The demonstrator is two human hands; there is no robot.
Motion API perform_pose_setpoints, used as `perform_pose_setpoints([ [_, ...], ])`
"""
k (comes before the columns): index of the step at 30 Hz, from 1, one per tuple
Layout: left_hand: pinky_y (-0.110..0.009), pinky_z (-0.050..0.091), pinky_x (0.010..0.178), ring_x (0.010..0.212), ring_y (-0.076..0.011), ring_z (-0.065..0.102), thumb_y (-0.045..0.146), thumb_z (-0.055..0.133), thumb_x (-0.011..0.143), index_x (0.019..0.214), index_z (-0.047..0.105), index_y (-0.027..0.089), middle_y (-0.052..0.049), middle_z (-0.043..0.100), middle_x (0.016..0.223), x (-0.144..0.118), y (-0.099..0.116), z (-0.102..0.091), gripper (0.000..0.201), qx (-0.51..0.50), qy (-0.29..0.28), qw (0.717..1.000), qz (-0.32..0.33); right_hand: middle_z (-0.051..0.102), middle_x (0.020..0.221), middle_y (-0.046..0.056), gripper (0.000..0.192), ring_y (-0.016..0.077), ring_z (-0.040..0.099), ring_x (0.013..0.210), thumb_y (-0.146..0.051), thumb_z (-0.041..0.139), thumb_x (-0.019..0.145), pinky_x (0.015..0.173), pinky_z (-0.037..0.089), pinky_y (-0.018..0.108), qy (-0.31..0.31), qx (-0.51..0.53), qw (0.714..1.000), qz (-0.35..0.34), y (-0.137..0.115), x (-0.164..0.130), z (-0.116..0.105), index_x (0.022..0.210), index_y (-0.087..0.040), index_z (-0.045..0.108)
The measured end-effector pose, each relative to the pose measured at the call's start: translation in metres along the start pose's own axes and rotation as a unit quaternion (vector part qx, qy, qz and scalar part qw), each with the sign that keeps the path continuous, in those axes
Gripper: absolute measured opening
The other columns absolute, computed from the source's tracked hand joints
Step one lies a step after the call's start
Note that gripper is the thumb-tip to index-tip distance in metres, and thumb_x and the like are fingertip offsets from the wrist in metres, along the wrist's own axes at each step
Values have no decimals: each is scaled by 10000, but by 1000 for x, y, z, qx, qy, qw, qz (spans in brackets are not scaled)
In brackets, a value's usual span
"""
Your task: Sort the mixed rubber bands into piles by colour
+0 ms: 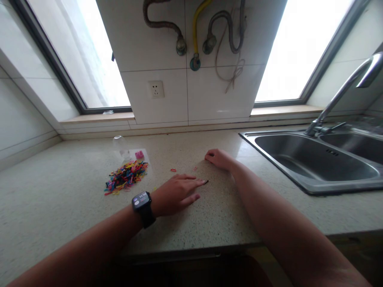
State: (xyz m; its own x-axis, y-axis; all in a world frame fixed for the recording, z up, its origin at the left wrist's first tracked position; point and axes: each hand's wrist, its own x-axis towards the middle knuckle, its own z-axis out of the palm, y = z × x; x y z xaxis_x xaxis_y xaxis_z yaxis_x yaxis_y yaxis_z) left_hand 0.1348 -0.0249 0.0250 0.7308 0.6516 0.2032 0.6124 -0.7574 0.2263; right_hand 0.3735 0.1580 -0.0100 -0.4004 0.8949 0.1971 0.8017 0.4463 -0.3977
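My left hand [179, 193], with a dark smartwatch [141, 200] on its wrist, lies palm down on the counter. Its fingers are stretched out, and a fingertip touches a small black rubber band [206, 182]. To the right and farther back, my right hand [220, 159] rests on the counter with its fingers curled together. Whatever they may hold is hidden. Between the hands lies a pale pink band [195, 168], and a red band [173, 170] is left of it. A heap of small multicoloured rubber bands [127, 176] spreads left of my left hand.
Behind the heap are a clear plastic container [121, 147] and a pink piece [139, 154] on a clear sheet. A steel sink [281, 159] with a faucet [338, 95] is set into the right side of the speckled counter [74, 215]. A socket [156, 89] and hoses are on the tiled wall.
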Motion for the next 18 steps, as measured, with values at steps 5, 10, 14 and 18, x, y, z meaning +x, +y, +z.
perform_pose_setpoints([
  [5, -422, 409, 1063, 1238, -219, 537, 348, 454, 1019, 1372, 563, 206, -82, 624, 1313, -13, -23, -25, 395, 29, 80, 996, -36, 723, 894, 66, 262, 163, 605, 773, -351, 570, 887, 691, 393, 264, -22, 35, 999, -34, -4, -4, -6, 963, -177, 752],
  [10, -409, 423, 1020, 1106, -202, 585, 353, 455, 1013, 1178, 656, 216, -52, 679, 1155, -44, -72, -51, 294, 54, 158, 980, -109, 687, 809, 57, 313, 133, 548, 680, -416, 608, 871, 630, 385, 254, -139, 111, 982, -71, -19, -20, -22, 936, -136, 733],
  [14, -375, 449, 959, 1031, -211, 611, 379, 462, 993, 1077, 696, 214, -43, 703, 1068, -71, -116, -63, 299, 83, 199, 960, -178, 681, 819, 50, 341, 128, 549, 696, -441, 719, 783, 636, 396, 247, -292, 141, 942, -88, -34, -33, -34, 944, -140, 736],
  [18, -356, 473, 890, 947, -233, 646, 399, 447, 957, 1001, 714, 205, -49, 722, 1002, -93, -150, -73, 333, 112, 233, 924, -282, 633, 750, 25, 365, 109, 510, 664, -411, 785, 715, 617, 378, 238, -350, 124, 923, -100, -42, -39, -36, 936, -125, 732],
])
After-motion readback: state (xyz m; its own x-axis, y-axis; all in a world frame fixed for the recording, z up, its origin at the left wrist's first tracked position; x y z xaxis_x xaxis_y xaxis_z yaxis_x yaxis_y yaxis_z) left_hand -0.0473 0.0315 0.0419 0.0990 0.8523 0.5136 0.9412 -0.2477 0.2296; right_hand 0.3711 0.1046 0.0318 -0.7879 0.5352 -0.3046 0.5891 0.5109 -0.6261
